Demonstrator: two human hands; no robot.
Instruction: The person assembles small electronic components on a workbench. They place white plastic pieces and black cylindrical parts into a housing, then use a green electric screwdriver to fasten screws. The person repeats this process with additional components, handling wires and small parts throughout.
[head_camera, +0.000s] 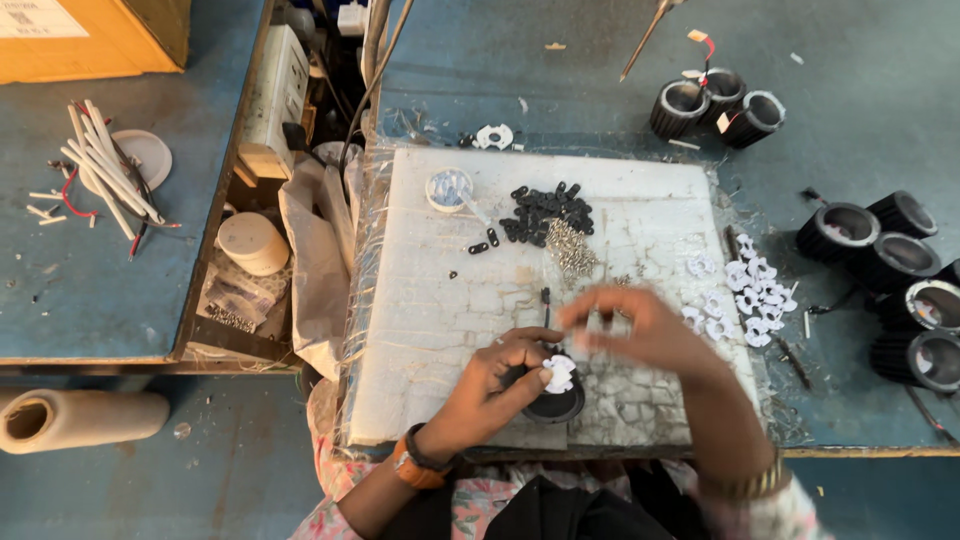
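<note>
Head view, L hand: curled round the black finned housing near the front edge of the white foam board. Thumb and forefinger pinch the white star-shaped plate onto its top rim. Closed grip, both parts held.

Head view, R hand: blurred, hovering just above the board, right of the housing. Fingers look loosely spread; can't tell if anything small sits between the tips.

Housing, handling: looks like rigid ribbed metal, prob. some weight for its size. Fins give you grip, so take it round the sides as you do now. Round body, could roll if laid on its side.

Plate, handling: thin, flat, light, notched edge. Prob. stiff but easy to flick away or bend. Hold by the rim and keep fingertips off the centre. It sits on the housing mouth; can't tell if seated flush.

Board, parts: heap of small black links and silvery screws upper middle, touching each other. Small round white dish just left of them. Screws tiny and slick, I'd judge fiddly to pinch.

Right of board: cluster of spare white plates on the blue table, more black housings beyond, well apart from your hands. Three more housings at top.

Left bench: white tube lengths, roll of film below.
</note>
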